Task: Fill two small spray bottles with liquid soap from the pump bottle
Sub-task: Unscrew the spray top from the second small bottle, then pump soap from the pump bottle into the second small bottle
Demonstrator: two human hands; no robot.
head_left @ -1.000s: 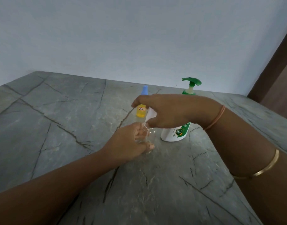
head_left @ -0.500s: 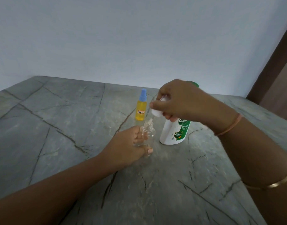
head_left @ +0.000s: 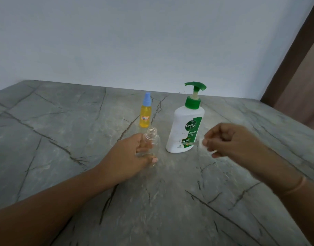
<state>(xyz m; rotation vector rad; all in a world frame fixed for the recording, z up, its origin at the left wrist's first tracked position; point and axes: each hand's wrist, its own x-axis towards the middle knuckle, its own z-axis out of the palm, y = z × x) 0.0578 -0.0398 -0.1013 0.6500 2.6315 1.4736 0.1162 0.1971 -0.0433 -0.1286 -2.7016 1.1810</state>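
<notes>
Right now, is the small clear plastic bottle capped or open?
Open. The clear bottle shows a bare threaded neck; left hand grips it.

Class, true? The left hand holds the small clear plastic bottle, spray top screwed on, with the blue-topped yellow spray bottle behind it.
No. In the head view the small clear plastic bottle has a bare threaded neck, spray top off. The left hand holds it, and the blue-topped yellow spray bottle stands behind.

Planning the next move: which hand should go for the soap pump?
Right. The right hand is beside the pump bottle, though its fingers pinch the sprayer cap; the left hand grips the open clear bottle.
</notes>
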